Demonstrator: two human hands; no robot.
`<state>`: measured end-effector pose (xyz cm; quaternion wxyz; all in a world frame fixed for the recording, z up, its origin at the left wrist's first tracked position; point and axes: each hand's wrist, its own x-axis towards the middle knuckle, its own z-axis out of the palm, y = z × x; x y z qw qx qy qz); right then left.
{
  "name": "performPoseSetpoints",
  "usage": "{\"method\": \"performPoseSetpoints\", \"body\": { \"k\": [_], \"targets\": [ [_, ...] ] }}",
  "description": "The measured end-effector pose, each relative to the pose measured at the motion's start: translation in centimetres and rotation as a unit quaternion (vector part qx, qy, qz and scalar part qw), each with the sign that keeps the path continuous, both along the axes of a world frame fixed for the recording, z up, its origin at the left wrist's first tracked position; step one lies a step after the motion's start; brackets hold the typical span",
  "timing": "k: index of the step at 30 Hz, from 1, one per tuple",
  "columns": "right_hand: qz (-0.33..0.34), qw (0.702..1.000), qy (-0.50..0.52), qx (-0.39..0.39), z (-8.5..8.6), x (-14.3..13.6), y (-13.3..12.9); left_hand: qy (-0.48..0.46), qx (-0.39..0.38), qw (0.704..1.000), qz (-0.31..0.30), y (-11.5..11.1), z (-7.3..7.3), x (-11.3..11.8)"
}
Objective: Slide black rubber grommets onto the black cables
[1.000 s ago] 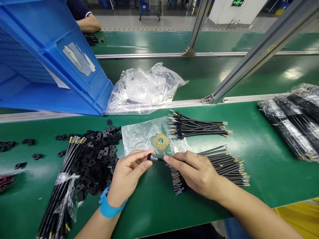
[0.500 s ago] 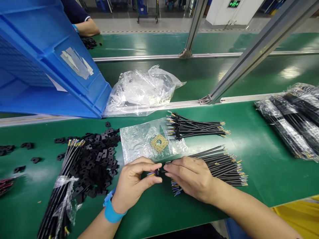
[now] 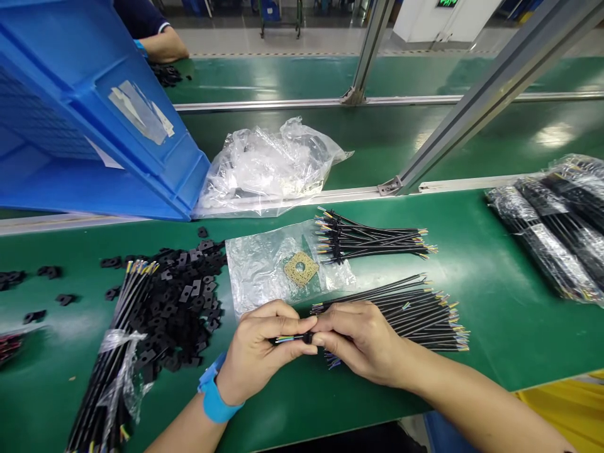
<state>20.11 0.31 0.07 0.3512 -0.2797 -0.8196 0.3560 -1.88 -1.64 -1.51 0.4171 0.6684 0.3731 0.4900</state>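
Note:
My left hand (image 3: 271, 336), with a blue wristband, pinches a small black clip (image 3: 307, 338) between thumb and fingers. Coloured wire ends (image 3: 289, 339) stick out of the clip toward my palm. Against it, fingertips touching the left ones, my right hand (image 3: 361, 340) is closed on the black cable, most of which its fingers hide. Under and beyond my right hand lies a spread of black cables (image 3: 425, 321). Behind it is a bundle of cables (image 3: 372, 239) with black clips at their left ends. A pile of loose black clips (image 3: 184, 302) lies to the left.
A tan perforated piece (image 3: 301, 269) rests on a flat plastic bag (image 3: 255, 264). Tied cables (image 3: 111, 358) stand at the left, below a blue crate (image 3: 136, 119). Wrapped bundles (image 3: 542, 239) lie right. A metal post (image 3: 472, 104) slants behind. Another person's arm (image 3: 165, 47) shows top left.
My hands have come together, fingertips now touching. The clip and wire ends have moved slightly right and down, and more of the coloured wires shows. The view has shifted slightly.

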Motion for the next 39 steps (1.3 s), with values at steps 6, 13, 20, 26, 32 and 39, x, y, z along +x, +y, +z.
{"method": "performPoseSetpoints", "body": {
  "k": [6,13,20,26,32,39],
  "targets": [
    [0.001,0.999,-0.007,0.043,0.2,-0.1,0.1,0.014,0.009,1.0,0.0,0.1,-0.1,0.5],
    [-0.136,0.946,-0.104,0.274,0.8,2.7,2.4,0.307,0.075,0.923,0.219,1.0,2.0,-6.5],
    [-0.217,0.909,-0.186,0.303,-1.4,6.0,6.2,0.628,-0.024,0.691,0.357,0.0,2.5,-12.3],
    [-0.257,0.894,-0.192,0.312,-2.4,6.6,7.2,0.637,-0.048,0.691,0.338,-0.2,2.5,-12.1],
    [-0.279,0.875,-0.252,0.306,-2.6,5.8,7.9,0.635,-0.013,0.704,0.317,-0.2,1.2,-12.0],
    [-0.228,0.92,-0.235,0.212,-0.6,5.6,6.1,0.56,0.01,0.738,0.377,-0.4,0.8,-11.5]
  ]
}}
